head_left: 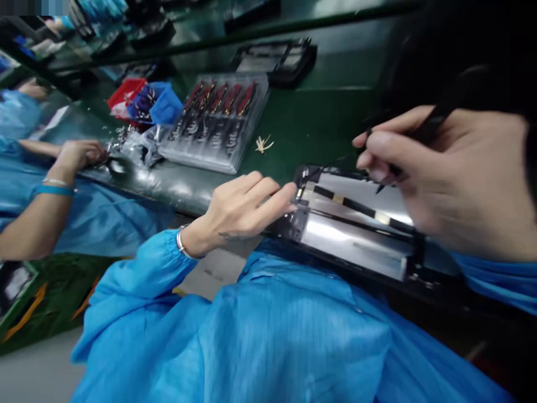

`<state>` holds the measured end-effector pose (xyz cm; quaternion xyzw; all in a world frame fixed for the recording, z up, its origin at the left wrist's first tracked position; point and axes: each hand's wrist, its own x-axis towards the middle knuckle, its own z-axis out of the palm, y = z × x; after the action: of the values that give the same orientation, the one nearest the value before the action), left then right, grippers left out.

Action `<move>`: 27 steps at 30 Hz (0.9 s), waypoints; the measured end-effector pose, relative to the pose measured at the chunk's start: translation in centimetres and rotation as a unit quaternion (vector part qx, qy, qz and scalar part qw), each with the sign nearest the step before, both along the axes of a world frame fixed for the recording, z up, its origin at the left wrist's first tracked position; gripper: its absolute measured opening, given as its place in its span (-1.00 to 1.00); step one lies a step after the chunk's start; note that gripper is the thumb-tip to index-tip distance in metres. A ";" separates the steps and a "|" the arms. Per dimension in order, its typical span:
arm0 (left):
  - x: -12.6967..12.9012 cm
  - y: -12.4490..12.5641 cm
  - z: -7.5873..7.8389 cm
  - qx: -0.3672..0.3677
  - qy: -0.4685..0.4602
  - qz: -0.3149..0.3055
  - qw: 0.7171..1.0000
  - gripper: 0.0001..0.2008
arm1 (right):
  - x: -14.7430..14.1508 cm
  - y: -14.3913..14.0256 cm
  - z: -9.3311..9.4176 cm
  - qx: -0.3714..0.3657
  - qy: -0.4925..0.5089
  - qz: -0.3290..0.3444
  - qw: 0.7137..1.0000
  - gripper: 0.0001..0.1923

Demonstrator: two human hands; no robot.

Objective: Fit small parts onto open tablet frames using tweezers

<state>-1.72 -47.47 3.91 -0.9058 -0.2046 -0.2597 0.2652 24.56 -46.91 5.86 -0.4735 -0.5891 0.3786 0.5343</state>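
An opened flat electronic device (352,229) lies in front of me. It has a black frame, two silver panels and a dark strip with pale gold patches running between them. My left hand (247,207) is at its left end, index finger and thumb close together over the frame's edge. Anything between those fingertips is hidden. Over the device's right part, my right hand (453,173) grips a slim black tool (434,115) between thumb and fingers. A dark tip points down at the upper silver panel; blur hides the tool's exact kind.
Thin pale strips (263,145) lie on the green bench. Beyond my left hand stands a clear compartment tray (213,123) of small red and black parts, near blue (165,103) and red bins (126,95). Another device (274,59) lies behind. A co-worker's hand (79,154) works at left.
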 end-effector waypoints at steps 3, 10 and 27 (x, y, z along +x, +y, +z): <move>4.4 2.9 1.8 0.065 -0.007 0.018 0.998 -0.70 | -0.6 0.1 0.6 0.009 0.070 -0.020 0.997 -0.95; 8.1 5.9 2.3 -0.061 -0.064 0.025 0.996 -0.57 | 0.3 0.7 0.0 0.007 0.084 -0.006 0.996 -0.89; 6.4 5.7 2.5 -0.349 -0.251 -0.058 0.901 -0.60 | 2.1 0.6 0.0 0.126 -0.124 -0.031 0.984 -0.81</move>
<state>4.72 -41.80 6.37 -0.8553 -0.2886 -0.4058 -0.1434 26.63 -46.26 5.88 -0.4636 -0.6787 0.2233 0.5240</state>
